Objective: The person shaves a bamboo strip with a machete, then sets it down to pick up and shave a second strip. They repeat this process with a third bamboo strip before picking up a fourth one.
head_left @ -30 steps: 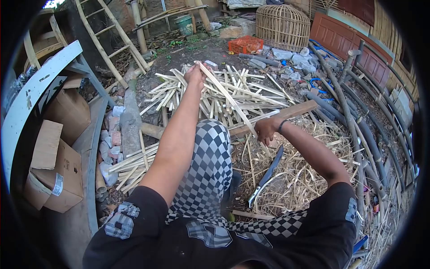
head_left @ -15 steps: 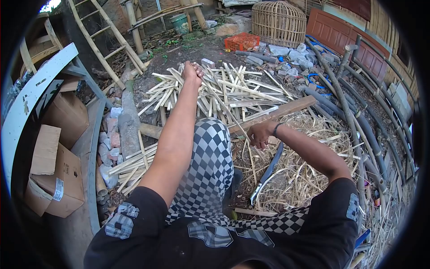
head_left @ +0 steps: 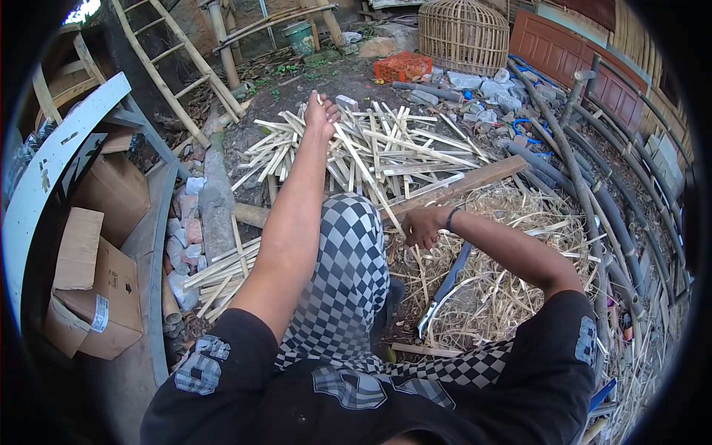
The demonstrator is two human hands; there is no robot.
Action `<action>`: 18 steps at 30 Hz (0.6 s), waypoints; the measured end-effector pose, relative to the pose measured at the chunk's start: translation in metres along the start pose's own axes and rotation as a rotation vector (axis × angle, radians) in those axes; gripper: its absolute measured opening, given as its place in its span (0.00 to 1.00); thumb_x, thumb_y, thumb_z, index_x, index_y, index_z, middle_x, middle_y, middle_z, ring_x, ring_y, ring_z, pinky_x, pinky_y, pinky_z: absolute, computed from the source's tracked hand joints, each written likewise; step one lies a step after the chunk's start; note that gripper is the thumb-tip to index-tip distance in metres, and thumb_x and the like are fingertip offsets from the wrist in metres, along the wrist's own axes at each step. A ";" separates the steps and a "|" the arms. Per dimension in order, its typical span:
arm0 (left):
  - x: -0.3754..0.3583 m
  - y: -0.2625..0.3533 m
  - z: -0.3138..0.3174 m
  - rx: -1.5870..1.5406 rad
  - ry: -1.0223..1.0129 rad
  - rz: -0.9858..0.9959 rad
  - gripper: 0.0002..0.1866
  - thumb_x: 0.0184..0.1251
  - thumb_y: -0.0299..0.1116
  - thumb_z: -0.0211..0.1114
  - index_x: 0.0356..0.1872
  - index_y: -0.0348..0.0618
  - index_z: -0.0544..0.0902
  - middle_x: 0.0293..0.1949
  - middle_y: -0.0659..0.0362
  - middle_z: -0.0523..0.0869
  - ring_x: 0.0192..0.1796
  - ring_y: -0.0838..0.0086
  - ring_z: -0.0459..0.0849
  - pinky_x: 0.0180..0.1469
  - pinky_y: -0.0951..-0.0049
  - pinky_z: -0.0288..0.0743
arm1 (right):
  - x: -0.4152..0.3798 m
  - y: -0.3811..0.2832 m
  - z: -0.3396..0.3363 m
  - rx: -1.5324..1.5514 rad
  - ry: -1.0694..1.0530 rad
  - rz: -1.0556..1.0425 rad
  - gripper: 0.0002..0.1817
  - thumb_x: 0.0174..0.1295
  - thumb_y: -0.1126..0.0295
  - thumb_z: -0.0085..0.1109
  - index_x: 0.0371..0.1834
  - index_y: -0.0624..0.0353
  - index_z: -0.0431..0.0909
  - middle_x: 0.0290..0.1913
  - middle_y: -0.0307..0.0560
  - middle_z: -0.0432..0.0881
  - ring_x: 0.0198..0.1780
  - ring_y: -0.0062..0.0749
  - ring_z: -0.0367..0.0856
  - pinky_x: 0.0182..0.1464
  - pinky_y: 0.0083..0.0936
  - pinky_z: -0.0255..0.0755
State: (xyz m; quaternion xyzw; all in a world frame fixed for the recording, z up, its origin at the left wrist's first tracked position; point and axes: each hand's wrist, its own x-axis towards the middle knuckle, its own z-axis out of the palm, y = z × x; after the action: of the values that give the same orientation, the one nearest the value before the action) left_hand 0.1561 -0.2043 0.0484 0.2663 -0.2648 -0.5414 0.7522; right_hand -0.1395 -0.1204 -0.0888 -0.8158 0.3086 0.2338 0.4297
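Note:
My left hand (head_left: pixel 322 116), at the far end of my outstretched arm, is closed around one end of a split bamboo strip (head_left: pixel 365 169). The strip slants down past my knee to my right hand (head_left: pixel 424 227), whose fingers are closed on it. A thin length hangs below those fingers. Behind the strip lies a heap of cut bamboo strips (head_left: pixel 415 148). On the ground below my right hand is a long blade with a dark handle (head_left: pixel 454 268), among curly bamboo shavings (head_left: pixel 497 289).
A wooden plank (head_left: pixel 475 182) lies between heap and shavings. More strips (head_left: pixel 222 271) sit left of my knee. Cardboard boxes (head_left: pixel 111 297) fill a bench at left. Farther back are a ladder (head_left: pixel 178 63), an orange crate (head_left: pixel 403 67) and a woven cage (head_left: pixel 463 35). Poles (head_left: pixel 549 174) lie at right.
My left hand has turned and shifted slightly up, showing the strip's end above the fist. My right hand has moved a little left along with the strip, which now shows its broad face.

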 end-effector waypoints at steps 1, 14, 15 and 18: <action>-0.002 0.000 0.001 0.002 0.000 -0.003 0.18 0.81 0.50 0.45 0.33 0.50 0.71 0.15 0.69 0.57 0.14 0.82 0.54 0.14 0.77 0.48 | 0.000 -0.001 0.001 0.025 -0.007 0.013 0.11 0.66 0.65 0.65 0.31 0.62 0.82 0.20 0.42 0.82 0.19 0.25 0.78 0.15 0.23 0.70; -0.011 -0.004 0.009 0.024 -0.093 -0.066 0.25 0.84 0.54 0.37 0.45 0.44 0.75 0.19 0.68 0.61 0.18 0.80 0.58 0.19 0.76 0.55 | -0.022 -0.028 0.016 -0.153 0.062 0.002 0.18 0.68 0.55 0.62 0.33 0.60 0.84 0.25 0.43 0.86 0.25 0.26 0.85 0.24 0.24 0.78; -0.012 -0.004 0.010 0.026 -0.102 -0.070 0.25 0.84 0.54 0.38 0.48 0.43 0.75 0.20 0.68 0.62 0.19 0.80 0.59 0.21 0.75 0.56 | -0.019 -0.027 0.016 -0.167 0.057 0.012 0.18 0.68 0.54 0.62 0.34 0.60 0.85 0.25 0.42 0.86 0.25 0.26 0.85 0.25 0.23 0.78; -0.012 -0.006 0.014 0.033 -0.097 -0.106 0.23 0.82 0.53 0.46 0.49 0.43 0.75 0.20 0.68 0.63 0.20 0.79 0.60 0.22 0.75 0.57 | -0.014 -0.022 0.016 -0.212 0.053 0.017 0.17 0.68 0.54 0.61 0.36 0.59 0.85 0.25 0.42 0.87 0.26 0.26 0.86 0.26 0.24 0.78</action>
State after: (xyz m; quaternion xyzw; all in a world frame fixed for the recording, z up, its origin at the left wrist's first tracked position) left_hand 0.1391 -0.1961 0.0524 0.2660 -0.2955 -0.5884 0.7041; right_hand -0.1356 -0.0929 -0.0761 -0.8599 0.3002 0.2469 0.3309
